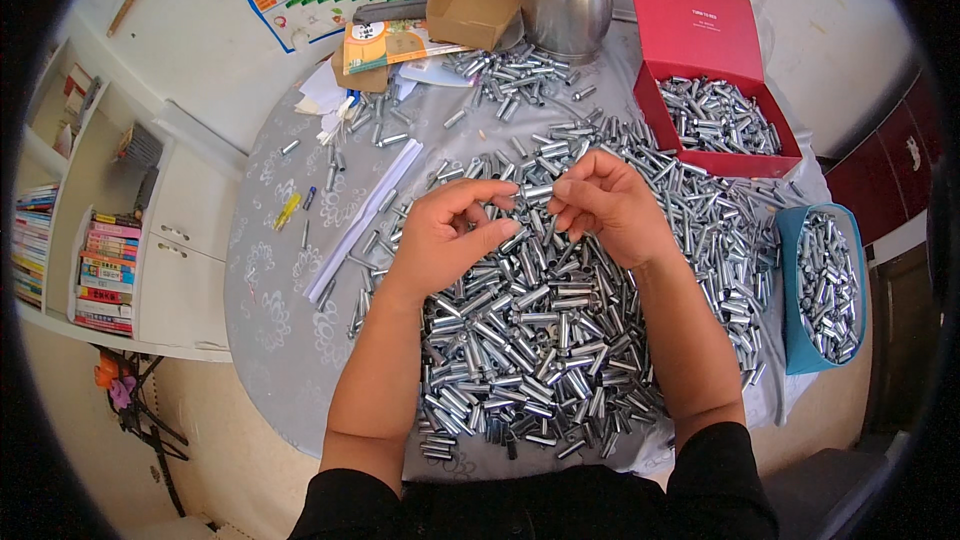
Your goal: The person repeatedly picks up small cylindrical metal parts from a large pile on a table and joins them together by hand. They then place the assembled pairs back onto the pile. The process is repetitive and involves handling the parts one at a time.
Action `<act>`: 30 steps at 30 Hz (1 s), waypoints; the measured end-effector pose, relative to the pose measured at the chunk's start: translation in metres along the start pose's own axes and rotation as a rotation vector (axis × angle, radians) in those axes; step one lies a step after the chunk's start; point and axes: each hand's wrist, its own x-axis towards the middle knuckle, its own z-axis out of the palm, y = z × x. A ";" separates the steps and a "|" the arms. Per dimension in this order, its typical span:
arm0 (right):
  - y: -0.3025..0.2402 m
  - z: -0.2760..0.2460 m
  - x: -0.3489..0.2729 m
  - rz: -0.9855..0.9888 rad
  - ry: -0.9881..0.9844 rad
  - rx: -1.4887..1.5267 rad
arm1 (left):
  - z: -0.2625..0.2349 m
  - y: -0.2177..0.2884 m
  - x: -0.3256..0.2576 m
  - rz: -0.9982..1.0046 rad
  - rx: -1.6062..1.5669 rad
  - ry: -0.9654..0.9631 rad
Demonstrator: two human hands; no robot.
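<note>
A large heap of shiny metal sleeve anchors and tubes covers the middle of the table, beneath both hands. My left hand hovers over the heap with thumb and index finger spread apart; nothing shows between them. To its right, my right hand has its thumb and fingers pinched together. A short silver metal sleeve sticks out leftward from that pinch, its near end hidden by the fingers. Its other end lies close to my left index fingertip; whether they touch, I cannot tell.
A red box with raised lid and a blue fabric bin, both full of metal pieces, flank the heap's right side. Behind stand a steel pot and a cardboard box. A white strip and yellow screwdriver lie left.
</note>
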 end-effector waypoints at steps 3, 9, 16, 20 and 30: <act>0.000 0.001 -0.002 0.012 -0.061 0.030 | 0.004 -0.002 0.000 0.004 -0.004 0.056; -0.001 0.008 -0.004 0.039 -0.069 -0.018 | 0.006 -0.003 0.001 0.063 0.123 0.114; -0.002 0.012 -0.005 0.054 -0.130 -0.217 | 0.006 -0.008 0.000 0.123 0.090 0.160; -0.001 0.008 -0.006 0.045 -0.103 -0.215 | 0.009 0.000 0.002 0.116 0.100 0.174; -0.003 0.015 -0.008 0.017 -0.131 -0.204 | 0.007 -0.005 0.000 0.048 0.164 0.097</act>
